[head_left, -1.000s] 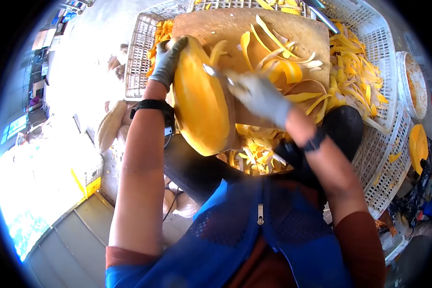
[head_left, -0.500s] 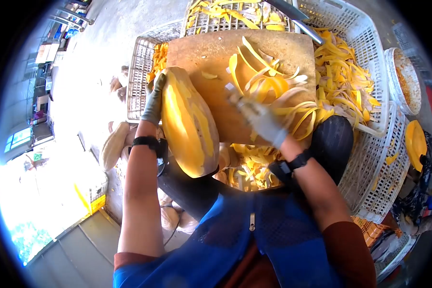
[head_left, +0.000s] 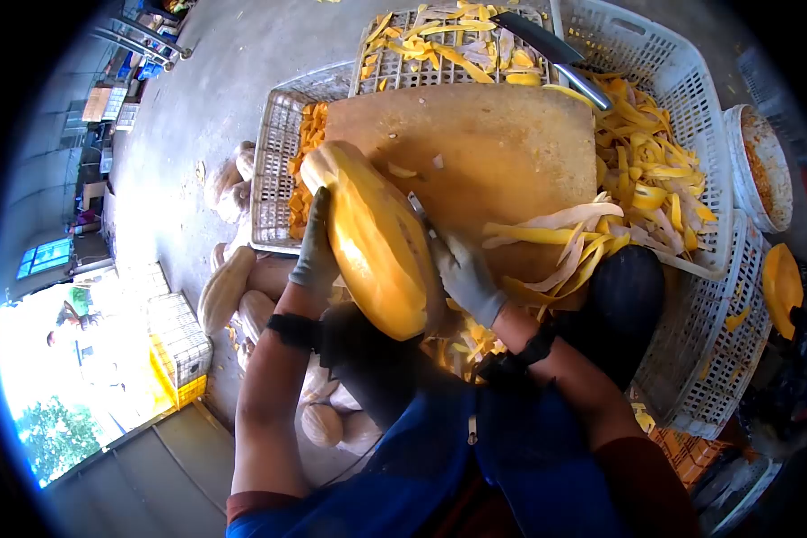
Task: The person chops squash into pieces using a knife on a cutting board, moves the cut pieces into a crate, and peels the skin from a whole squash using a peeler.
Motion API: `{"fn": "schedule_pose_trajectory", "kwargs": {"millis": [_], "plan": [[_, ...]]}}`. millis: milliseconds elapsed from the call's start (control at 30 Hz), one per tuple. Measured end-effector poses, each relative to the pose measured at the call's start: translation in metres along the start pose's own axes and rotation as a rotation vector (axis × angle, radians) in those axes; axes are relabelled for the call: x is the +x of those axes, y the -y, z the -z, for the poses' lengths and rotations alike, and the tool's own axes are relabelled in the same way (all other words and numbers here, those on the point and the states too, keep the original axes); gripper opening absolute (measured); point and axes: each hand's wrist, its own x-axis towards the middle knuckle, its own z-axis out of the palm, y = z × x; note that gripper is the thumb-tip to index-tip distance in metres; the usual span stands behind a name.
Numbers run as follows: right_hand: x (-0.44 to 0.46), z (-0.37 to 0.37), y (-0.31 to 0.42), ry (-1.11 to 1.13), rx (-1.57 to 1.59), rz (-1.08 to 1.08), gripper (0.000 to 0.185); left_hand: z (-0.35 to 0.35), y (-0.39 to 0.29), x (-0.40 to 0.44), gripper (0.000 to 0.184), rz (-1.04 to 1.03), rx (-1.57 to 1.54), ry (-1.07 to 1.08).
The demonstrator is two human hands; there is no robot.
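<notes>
A large, partly peeled pumpkin (head_left: pixel 372 247) with a long body leans over the near left edge of the wooden cutting board (head_left: pixel 475 117). Its skin is off across most of the top, showing yellow-orange flesh. My gloved left hand (head_left: pixel 318 247) grips its left side. On the opposite side, my gloved right hand (head_left: pixel 464 273) is closed around a peeler (head_left: pixel 419 208), whose metal end lies close to the pumpkin's right flank. Long strips of peel (head_left: pixel 569 233) lie at the board's right edge, and small scraps dot its surface.
A white crate (head_left: pixel 269 170) of orange pumpkin pieces stands left of the board. A knife (head_left: pixel 547 45) rests across crates behind it. The right crate (head_left: pixel 713 179) holds peelings, with a bucket (head_left: pixel 762 170) beyond. Unpeeled pumpkins (head_left: pixel 226 289) lie on the floor at left.
The peel pile has gone from the middle of the board, with strips now at its right edge. My right hand has moved back against the pumpkin's right side with the peeler.
</notes>
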Motion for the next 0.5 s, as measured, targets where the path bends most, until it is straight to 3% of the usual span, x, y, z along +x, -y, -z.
{"fn": "schedule_pose_trajectory", "kwargs": {"millis": [100,133,200,333,400,500], "plan": [[0.025,0.022,0.020,0.027,-0.118,-0.027,0.035,0.011,0.009,0.033,0.060,-0.107,-0.105,0.040],[0.033,0.026,0.025,0.010,-0.151,-0.031,0.035,-0.003,0.010,0.036,0.060,-0.189,-0.004,0.000],[0.043,0.034,0.028,0.066,-0.118,-0.018,0.037,0.021,0.007,0.073,0.059,-0.153,0.043,0.003],[0.069,0.053,0.031,0.298,-0.187,0.024,0.041,-0.023,-0.038,0.090,0.059,-0.461,0.728,-0.184],[0.097,0.052,0.030,0.246,-0.142,-0.071,0.043,0.004,-0.044,0.138,0.064,-0.588,1.140,-0.197],[0.149,0.042,0.040,0.277,-0.120,-0.340,0.047,0.010,-0.060,0.143,0.091,-0.261,0.859,-0.027]]}}
